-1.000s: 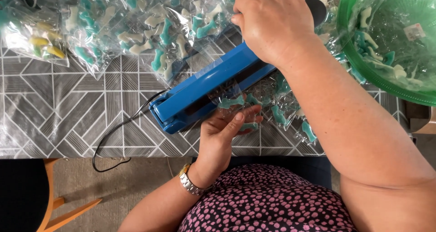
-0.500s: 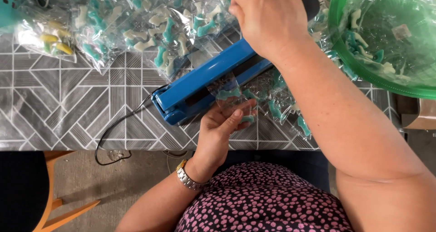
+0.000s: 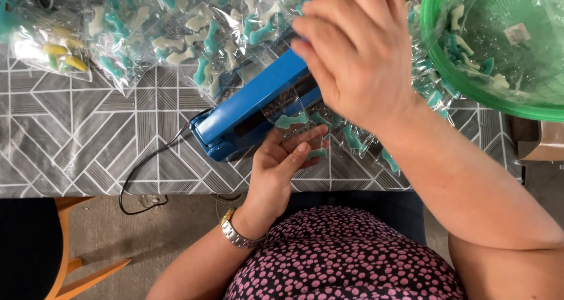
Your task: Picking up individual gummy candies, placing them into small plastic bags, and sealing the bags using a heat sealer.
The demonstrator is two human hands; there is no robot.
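Note:
A blue heat sealer (image 3: pixel 247 109) lies slanted on the grey patterned tablecloth (image 3: pixel 76 141), its arm raised a little. My right hand (image 3: pixel 358 47) rests on the far end of that arm. My left hand (image 3: pixel 285 159) holds a small clear bag (image 3: pixel 294 121) with teal and white pieces, its mouth lying in the sealer's jaw. Thumb and fingers pinch the bag from below. A metal watch is on my left wrist.
Several clear bags of teal and white pieces (image 3: pixel 176 36) are piled behind the sealer, one with yellow pieces (image 3: pixel 59 50) at far left. A green basket (image 3: pixel 499 47) with more bags stands at right. A black cord (image 3: pixel 147 171) hangs off the table edge. A wooden chair (image 3: pixel 70 265) is below left.
The sealer arm has lifted from pressed down to partly raised under my right hand. My left hand still holds the small bag at the jaw. The view has shifted slightly.

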